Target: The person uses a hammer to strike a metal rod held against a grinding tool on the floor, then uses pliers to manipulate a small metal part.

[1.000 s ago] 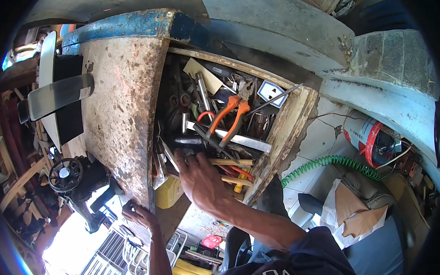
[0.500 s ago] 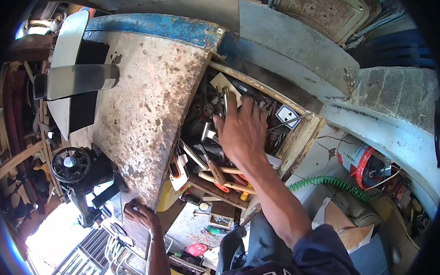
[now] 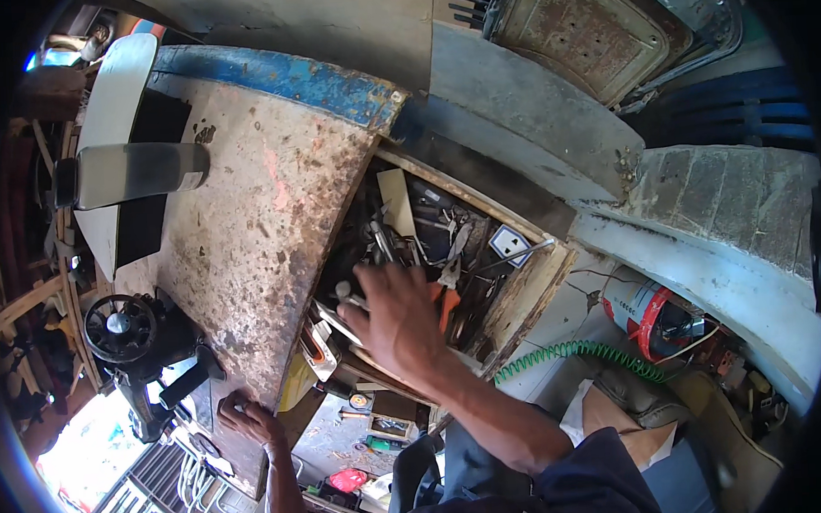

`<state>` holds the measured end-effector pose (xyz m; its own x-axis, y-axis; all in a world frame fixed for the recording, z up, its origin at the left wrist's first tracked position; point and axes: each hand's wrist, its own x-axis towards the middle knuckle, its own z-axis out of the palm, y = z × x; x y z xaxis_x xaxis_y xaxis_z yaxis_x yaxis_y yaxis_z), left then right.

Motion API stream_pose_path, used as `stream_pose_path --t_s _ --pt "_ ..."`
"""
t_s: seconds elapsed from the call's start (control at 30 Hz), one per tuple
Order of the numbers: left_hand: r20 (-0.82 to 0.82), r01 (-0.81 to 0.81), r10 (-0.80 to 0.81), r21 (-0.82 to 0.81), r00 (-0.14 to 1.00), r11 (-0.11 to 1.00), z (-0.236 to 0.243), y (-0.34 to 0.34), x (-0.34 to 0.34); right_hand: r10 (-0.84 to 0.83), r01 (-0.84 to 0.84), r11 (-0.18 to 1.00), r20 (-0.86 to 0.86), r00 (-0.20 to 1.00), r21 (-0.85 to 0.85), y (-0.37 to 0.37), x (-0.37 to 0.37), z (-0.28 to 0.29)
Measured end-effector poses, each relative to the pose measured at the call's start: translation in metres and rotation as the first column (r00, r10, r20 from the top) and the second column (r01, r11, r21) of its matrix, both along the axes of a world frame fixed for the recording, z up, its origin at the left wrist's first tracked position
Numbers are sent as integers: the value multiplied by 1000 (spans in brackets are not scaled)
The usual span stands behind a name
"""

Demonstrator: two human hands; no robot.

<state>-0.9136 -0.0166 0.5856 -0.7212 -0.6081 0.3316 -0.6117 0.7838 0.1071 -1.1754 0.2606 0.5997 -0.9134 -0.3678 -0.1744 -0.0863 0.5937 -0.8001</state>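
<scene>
An open wooden drawer [image 3: 521, 318] holds several tools: a pale flat piece [image 3: 395, 198], silver bars, orange-handled pliers [image 3: 444, 301] and a small blue-bordered white piece [image 3: 510, 246]. My right hand [image 3: 399, 320] is over the drawer's near part, fingers apart and bent down among the tools beside a silver tool head [image 3: 344, 290]; the fingertips are partly hidden. My left hand [image 3: 249, 416] grips the near edge of the speckled, worn bench top [image 3: 237, 199], its fingers curled there, below and left of the drawer.
A black machine with a handwheel [image 3: 133, 343] and long pale and dark boards [image 3: 141, 175] are on the bench's left. A red-and-silver cylinder [image 3: 648, 325], green coiled hose [image 3: 577, 355] and chair [image 3: 642, 402] are at right. Concrete ledges [image 3: 698, 210] run behind; wooden scraps fill the far left.
My right hand first moved up over the middle of the drawer, then came back down and left. My left hand stays on the bench edge; the whole view has shifted slightly.
</scene>
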Motion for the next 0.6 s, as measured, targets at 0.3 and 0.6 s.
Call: stream_pose_path --t_s 0.3,0.6 --pt "-11 -28 29 50 1000 998 1 5 -8 -23 12 998 -194 981 -57 36 18 1" --pt "17 -48 47 45 999 998 0 3 -3 -54 52 999 -243 968 -12 96 43 4"
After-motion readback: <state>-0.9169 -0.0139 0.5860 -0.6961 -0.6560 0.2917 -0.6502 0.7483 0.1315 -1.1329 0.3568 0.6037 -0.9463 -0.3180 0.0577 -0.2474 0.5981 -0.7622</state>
